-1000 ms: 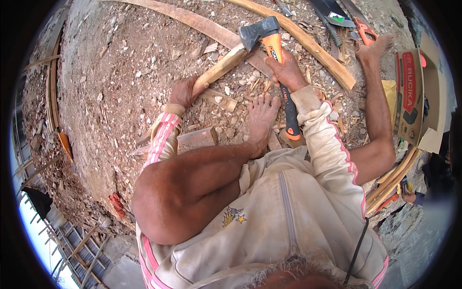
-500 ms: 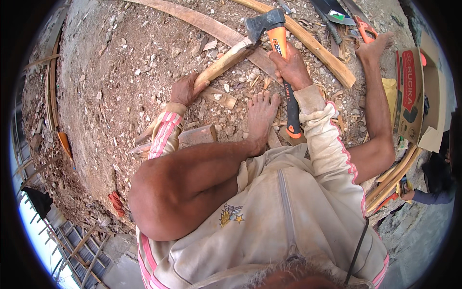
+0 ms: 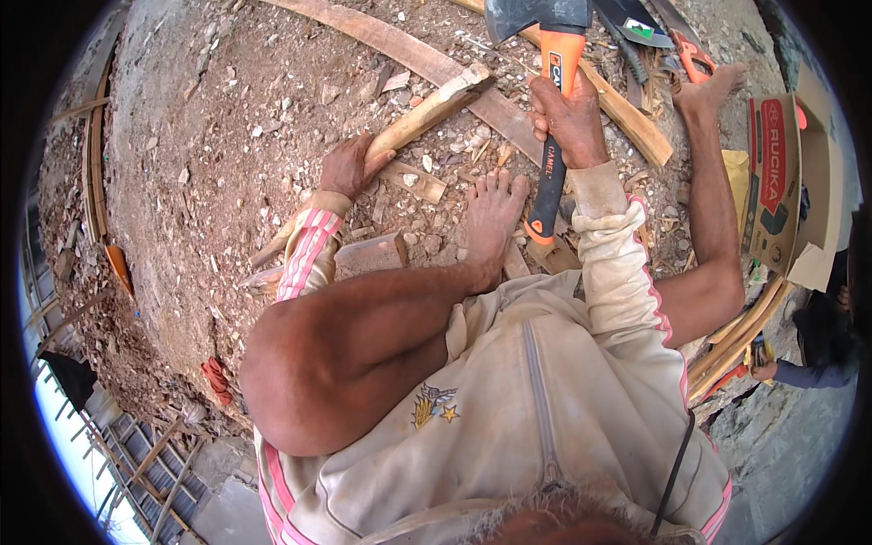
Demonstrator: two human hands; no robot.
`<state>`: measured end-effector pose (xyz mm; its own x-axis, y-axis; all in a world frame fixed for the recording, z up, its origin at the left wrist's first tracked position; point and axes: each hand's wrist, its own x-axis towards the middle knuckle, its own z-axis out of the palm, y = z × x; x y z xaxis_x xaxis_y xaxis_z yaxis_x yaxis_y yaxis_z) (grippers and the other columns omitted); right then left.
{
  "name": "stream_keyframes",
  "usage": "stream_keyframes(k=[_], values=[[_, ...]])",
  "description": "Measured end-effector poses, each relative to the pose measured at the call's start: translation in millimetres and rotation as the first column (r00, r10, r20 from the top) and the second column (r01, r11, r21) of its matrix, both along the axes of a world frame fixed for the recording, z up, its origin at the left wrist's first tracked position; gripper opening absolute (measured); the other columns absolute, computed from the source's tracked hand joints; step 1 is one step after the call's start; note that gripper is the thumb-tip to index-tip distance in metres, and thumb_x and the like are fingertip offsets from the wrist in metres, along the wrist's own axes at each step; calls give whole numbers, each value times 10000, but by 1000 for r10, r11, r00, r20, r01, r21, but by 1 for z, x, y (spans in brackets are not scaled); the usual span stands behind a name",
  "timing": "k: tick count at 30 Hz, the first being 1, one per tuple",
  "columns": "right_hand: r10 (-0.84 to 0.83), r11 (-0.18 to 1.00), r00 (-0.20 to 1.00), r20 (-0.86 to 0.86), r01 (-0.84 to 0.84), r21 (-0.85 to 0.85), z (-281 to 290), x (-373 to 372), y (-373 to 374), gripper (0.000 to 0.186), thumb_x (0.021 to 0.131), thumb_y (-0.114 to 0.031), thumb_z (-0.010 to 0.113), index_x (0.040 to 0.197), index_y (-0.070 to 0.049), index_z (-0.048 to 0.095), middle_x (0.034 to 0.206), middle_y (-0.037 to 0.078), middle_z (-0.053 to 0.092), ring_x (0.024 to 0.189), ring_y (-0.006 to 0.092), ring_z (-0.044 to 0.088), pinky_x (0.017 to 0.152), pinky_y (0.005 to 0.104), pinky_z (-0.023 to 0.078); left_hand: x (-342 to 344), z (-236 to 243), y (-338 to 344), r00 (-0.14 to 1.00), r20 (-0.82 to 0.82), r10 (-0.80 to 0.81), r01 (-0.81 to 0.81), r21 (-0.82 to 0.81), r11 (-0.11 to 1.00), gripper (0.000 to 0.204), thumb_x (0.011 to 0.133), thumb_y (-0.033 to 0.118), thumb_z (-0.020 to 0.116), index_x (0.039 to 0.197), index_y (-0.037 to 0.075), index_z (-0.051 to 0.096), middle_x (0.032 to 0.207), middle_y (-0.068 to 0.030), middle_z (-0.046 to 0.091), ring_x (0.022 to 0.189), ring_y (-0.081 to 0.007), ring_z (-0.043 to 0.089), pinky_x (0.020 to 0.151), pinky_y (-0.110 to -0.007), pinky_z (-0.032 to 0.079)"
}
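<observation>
Gripping the hatchet around the middle of its orange-and-black handle, the right hand has the dark steel head up at the top edge of the view, above the work. The left hand is wrapped tight round the pale wooden billet, which slants from that fist up and to the right, its far end resting against a long curved plank on the dirt ground.

Plenty of clutter here: wood chips and offcuts scattered everywhere, a bare foot planted just right of the billet and touching the handle's lower end, and the other foot stretched out far right. Beside that one lie orange-handled tools, and a second long strip of wood crosses behind the hatchet. A cardboard box stands open at the right edge. A short flat block sits near the left sleeve.

The billet itself looks freshly hewn, light yellow, rough and splintered at the upper end, with a darker strip along one side.
</observation>
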<state>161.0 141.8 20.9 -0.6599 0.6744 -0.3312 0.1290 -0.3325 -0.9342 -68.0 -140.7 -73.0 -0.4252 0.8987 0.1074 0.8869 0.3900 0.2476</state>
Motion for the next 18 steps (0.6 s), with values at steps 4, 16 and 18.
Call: stream_keyframes(k=[4, 16, 18], values=[[114, 992, 990, 83, -108, -71, -41, 1, -16, 173, 908, -117, 657, 1015, -50, 539, 671, 6, 527, 440, 87, 498, 361, 270, 414, 2, -2, -2, 993, 110, 46, -43, -26, 999, 489, 887, 532, 643, 1102, 97, 705, 912, -187, 723, 763, -365, 702, 699, -485, 545], [157, 742, 935, 318, -324, 587, 0, 17, 1, 348, 943, -218, 635, 1195, -3, 529, 893, 298, 646, 852, 502, 646, 687, 518, 489, -24, 65, 8, 970, 237, 62, 26, -351, 936, 645, 966, 682, 468, 1201, 97, 606, 891, -183, 712, 844, -396, 702, 738, -505, 538], [169, 685, 948, 270, -310, 659, 3, 16, 1, 343, 950, -211, 639, 1202, -13, 514, 884, 300, 640, 851, 503, 645, 690, 539, 482, -33, 102, 16, 990, 132, -41, 93, -413, 906, 659, 954, 696, 463, 1172, 96, 627, 845, -167, 706, 798, -369, 705, 704, -495, 543]])
